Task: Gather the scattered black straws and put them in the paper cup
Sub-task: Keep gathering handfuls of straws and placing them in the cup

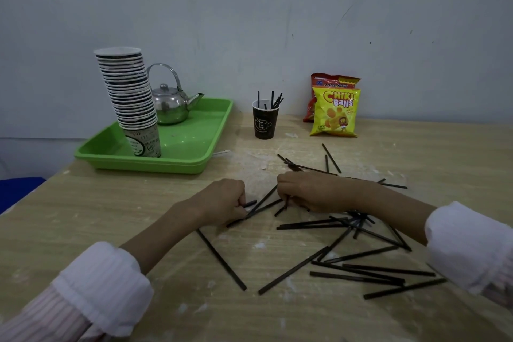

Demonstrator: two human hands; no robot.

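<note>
1. Left hand (222,200): the grip is curled into a fist low on the tabletop (116,208), pinching the ends of a few black straws (262,201) that run up and to the right from its fingers.
2. Right hand (311,191): knuckles up, fingers folded down over straws at the middle of the tabletop; the grip is clenched on at least one short straw end that shows beneath the fingers. The two hands lie near each other, with the slanting straws between them.
3. Sleeves: both forearms are bare up to pale, rolled cuffs at the lower corners of the view.
4. Scattered straws (358,269): many lie flat and crossed on the tabletop, most of them below and to the right of the right hand, a few beyond it, and one long straw (222,259) below the left forearm.
5. Paper cup (264,122): dark, upright near the wall, well beyond the hands, with several straws already standing in it.
6. Snack bags (334,111): a yellow one in front of a red one, right of the cup, against the wall.
7. Green tray (191,147): at the left rear, carrying a tall leaning stack of cups (130,97) and a metal kettle (170,104).
</note>
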